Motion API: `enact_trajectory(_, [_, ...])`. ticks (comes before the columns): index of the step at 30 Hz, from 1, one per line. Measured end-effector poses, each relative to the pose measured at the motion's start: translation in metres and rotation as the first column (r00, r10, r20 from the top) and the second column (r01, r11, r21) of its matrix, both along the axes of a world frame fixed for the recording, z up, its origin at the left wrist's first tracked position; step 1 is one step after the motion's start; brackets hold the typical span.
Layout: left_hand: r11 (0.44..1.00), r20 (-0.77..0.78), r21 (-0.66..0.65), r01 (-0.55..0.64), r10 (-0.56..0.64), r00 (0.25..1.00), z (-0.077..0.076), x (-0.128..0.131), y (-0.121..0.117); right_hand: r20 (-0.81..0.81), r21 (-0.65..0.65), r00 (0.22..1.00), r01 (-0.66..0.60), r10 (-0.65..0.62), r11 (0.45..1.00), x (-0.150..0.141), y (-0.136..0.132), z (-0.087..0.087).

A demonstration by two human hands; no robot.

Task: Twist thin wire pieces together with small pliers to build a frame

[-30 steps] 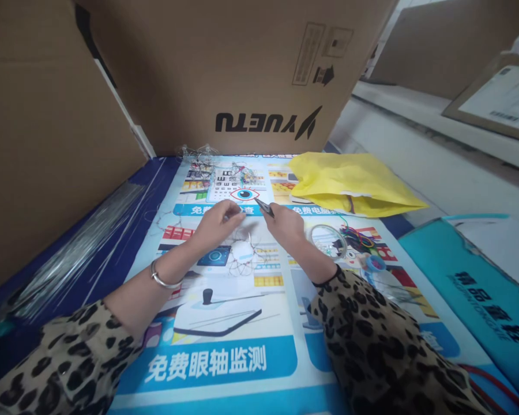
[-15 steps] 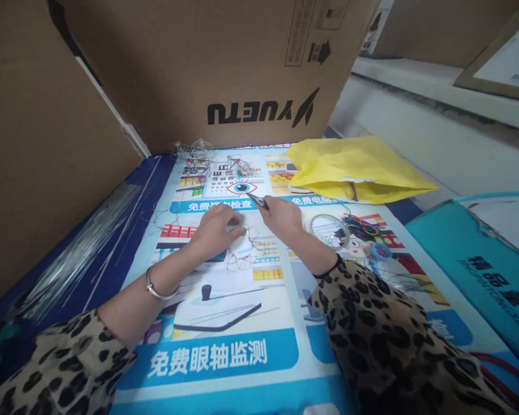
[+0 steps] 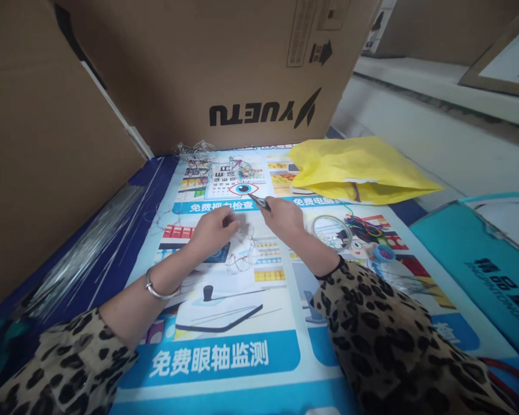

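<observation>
My right hand (image 3: 284, 218) is closed around a pair of pliers (image 3: 259, 202); their narrow dark jaws point left over the printed eye on the sheet. Just left of it, my left hand (image 3: 214, 233) has its fingers curled and the thumb close to the forefinger. Whatever it pinches is too fine to make out. A tangle of thin wire loops (image 3: 244, 253) lies right beside the left thumb, on the printed sheet (image 3: 268, 317). A silver bangle (image 3: 155, 285) circles the left wrist.
Cardboard boxes (image 3: 190, 69) wall off the back and left. More wire pieces (image 3: 244, 168) lie at the back. Straight wires (image 3: 90, 242) are bundled at left. Rightward are a yellow bag (image 3: 354, 161), a clear ring-shaped dish (image 3: 332, 232), coloured cords (image 3: 367, 225), a small blue cup (image 3: 384, 253) and a teal box (image 3: 462, 248).
My left hand has drawn slightly left, away from the wire loops, and its thumb has shifted up. My right hand keeps the pliers in nearly the same spot.
</observation>
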State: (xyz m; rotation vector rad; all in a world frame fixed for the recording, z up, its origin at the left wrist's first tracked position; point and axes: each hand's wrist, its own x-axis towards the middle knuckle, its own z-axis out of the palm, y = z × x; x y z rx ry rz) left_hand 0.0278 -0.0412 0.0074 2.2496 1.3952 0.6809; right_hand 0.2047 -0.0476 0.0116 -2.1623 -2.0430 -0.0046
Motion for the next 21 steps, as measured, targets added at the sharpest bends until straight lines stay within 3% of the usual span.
enact_trajectory(6, [0.974, 0.149, -0.223, -0.044, 0.079, 0.986, -0.001, -0.005, -0.003, -0.016, -0.006, 1.000, 0.005, -0.006, 1.000, -0.001, 0.000, 0.000])
enact_trajectory(13, [0.832, 0.402, -0.537, 0.140, 0.107, 0.910, 0.009, -0.014, -0.003, 0.005, -0.018, 1.000, 0.013, -0.013, 1.000, -0.002, 0.001, 0.001])
enact_trajectory(21, [0.734, 0.563, -0.584, 0.346, 0.059, 0.824, 0.015, -0.030, -0.003, -0.002, -0.005, 1.000, -0.013, 0.013, 1.000, 0.000, 0.002, -0.001])
